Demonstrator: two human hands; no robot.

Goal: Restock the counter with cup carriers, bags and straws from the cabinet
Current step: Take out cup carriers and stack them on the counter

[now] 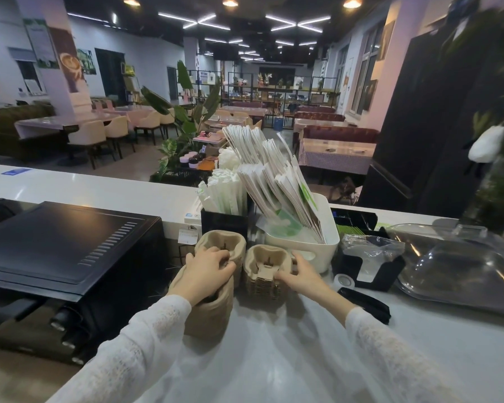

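Observation:
Two stacks of brown pulp cup carriers stand on the grey counter (274,359). My left hand (207,271) grips the top of the taller left stack (213,309), whose far end (220,242) shows beyond my fingers. My right hand (300,274) holds the right side of the shorter stack (264,269). Behind them, a black holder (223,223) is packed with wrapped white straws (224,190). A white bin (326,237) holds upright white paper bags (271,181).
A black oven (61,245) fills the counter's left side, close to the left stack. To the right are a black napkin holder with a plastic bag (367,257), a flat black object (367,302) and a clear dome cover (463,266). A raised white ledge (99,190) runs behind.

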